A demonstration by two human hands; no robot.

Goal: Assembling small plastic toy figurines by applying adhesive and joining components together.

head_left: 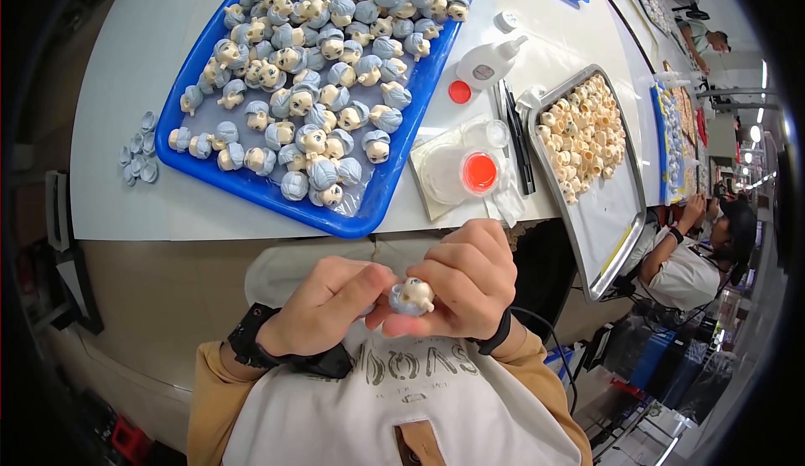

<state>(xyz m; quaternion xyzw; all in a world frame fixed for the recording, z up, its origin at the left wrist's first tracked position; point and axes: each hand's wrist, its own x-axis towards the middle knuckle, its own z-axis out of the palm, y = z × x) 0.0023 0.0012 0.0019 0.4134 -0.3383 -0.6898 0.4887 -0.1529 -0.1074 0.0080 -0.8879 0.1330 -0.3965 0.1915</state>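
My right hand (471, 286) is closed around a small doll head (414, 294) with blue-grey hair and a pale painted face. It is held in front of my chest, just off the table's near edge. Close beside it, my left hand (329, 305) has its thumb and fingers pinched together near the head. A sliver of blue-grey shows at those fingertips, mostly hidden, so what they grip is unclear. Beyond my hands, a blue tray (356, 224) carries many similar doll heads, thickly heaped at its far end.
Loose blue-grey cup-shaped pieces (138, 151) lie left of the tray. To the right stand a jar with red-orange contents (480, 171), a white squeeze bottle (488, 63) and black tweezers (517, 143). A metal tray (605, 252) of beige parts overhangs the edge. Another person (688, 269) sits at right.
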